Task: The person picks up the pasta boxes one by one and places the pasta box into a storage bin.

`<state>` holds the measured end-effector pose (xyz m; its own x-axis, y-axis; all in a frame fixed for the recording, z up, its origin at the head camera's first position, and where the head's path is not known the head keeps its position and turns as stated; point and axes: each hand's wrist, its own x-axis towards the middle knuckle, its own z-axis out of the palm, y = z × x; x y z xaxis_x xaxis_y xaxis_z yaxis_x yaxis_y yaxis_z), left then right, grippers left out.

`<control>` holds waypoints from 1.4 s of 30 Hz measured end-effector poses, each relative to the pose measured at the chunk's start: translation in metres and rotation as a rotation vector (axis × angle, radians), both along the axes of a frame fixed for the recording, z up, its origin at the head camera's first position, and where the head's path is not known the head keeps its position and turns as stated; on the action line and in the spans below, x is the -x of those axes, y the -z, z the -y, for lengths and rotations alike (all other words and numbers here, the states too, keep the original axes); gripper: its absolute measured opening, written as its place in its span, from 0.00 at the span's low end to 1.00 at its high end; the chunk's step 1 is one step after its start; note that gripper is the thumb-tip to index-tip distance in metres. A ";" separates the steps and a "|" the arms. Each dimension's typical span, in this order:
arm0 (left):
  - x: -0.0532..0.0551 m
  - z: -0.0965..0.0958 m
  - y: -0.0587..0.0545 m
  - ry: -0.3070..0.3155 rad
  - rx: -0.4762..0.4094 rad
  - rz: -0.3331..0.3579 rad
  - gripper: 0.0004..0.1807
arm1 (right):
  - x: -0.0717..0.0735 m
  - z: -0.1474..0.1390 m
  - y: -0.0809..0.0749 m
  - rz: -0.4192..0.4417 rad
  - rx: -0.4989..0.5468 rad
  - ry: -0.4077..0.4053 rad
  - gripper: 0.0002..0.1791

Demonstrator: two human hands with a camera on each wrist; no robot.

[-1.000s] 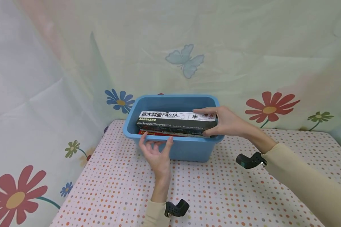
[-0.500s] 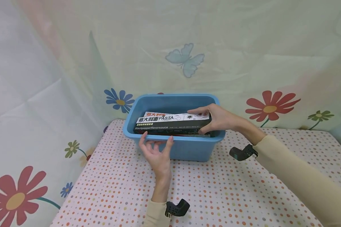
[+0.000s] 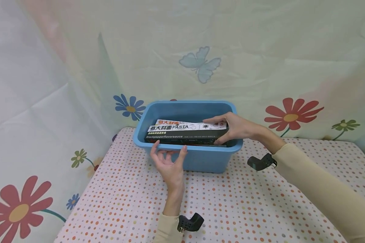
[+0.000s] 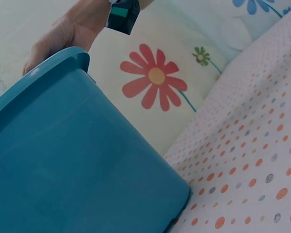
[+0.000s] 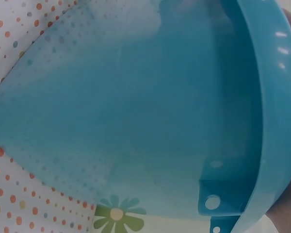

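A blue plastic bin (image 3: 203, 160) stands on the table. Low inside it lies a long black-and-white pasta box (image 3: 185, 134), printed "PASTA" and "Blackpepperflavorsauce". My right hand (image 3: 235, 126) reaches over the bin's right end and grips that end of the box between thumb and fingers. My left hand (image 3: 169, 165) holds the bin's front rim from below, its index finger and thumb at the lip. Behind the black box shows part of a second pasta box (image 3: 168, 122) with orange lettering. From outside, the left wrist view shows the bin's wall (image 4: 87, 145), with the right hand (image 4: 56, 43) over its rim.
The table wears a dotted cloth (image 3: 124, 199). A curtain (image 3: 246, 50) printed with flowers and a butterfly hangs behind and left of it. Each sleeve carries a black wrist camera, one on the left (image 3: 190, 222) and one on the right (image 3: 262, 162).
My right hand has moved the black box down and left, deeper into the bin. The orange-lettered box now shows behind it; the red strip in front is covered. My left hand stays at the rim.
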<state>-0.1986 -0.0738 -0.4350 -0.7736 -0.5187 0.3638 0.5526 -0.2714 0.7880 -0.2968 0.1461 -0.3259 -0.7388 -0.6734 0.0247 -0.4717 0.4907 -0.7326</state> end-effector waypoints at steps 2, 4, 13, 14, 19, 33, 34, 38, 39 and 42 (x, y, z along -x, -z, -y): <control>0.001 0.000 0.000 0.002 0.004 0.000 0.50 | 0.001 -0.001 0.001 0.004 0.007 -0.003 0.42; 0.001 -0.001 0.001 0.004 0.004 -0.001 0.50 | 0.003 -0.002 0.001 0.004 0.012 -0.009 0.42; 0.003 0.000 0.002 0.029 -0.018 0.019 0.51 | 0.000 -0.011 0.005 0.130 0.218 0.033 0.39; 0.003 0.001 0.002 0.031 -0.018 0.020 0.51 | -0.003 -0.012 0.006 0.133 0.237 0.049 0.39; 0.003 0.004 0.002 0.033 -0.014 0.021 0.51 | -0.024 -0.017 0.004 0.081 0.304 0.085 0.37; 0.007 0.007 -0.002 0.037 -0.049 0.034 0.51 | -0.098 -0.067 0.015 -0.094 0.291 0.170 0.36; 0.007 0.008 -0.003 0.035 -0.043 0.040 0.51 | -0.101 -0.072 0.017 -0.105 0.282 0.185 0.36; 0.005 0.016 -0.006 0.054 0.007 0.063 0.52 | -0.108 -0.091 0.026 -0.138 0.243 0.265 0.38; 0.004 0.019 -0.007 0.070 0.027 0.073 0.52 | -0.109 -0.096 0.029 -0.149 0.235 0.283 0.38; -0.004 0.029 -0.007 0.136 0.089 0.107 0.51 | -0.114 -0.111 0.039 -0.175 0.200 0.331 0.39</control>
<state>-0.1942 -0.1028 -0.4281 -0.8710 -0.3763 0.3159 0.4277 -0.2644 0.8644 -0.1828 0.2574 -0.3644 -0.8873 -0.3700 0.2753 -0.4387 0.4930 -0.7514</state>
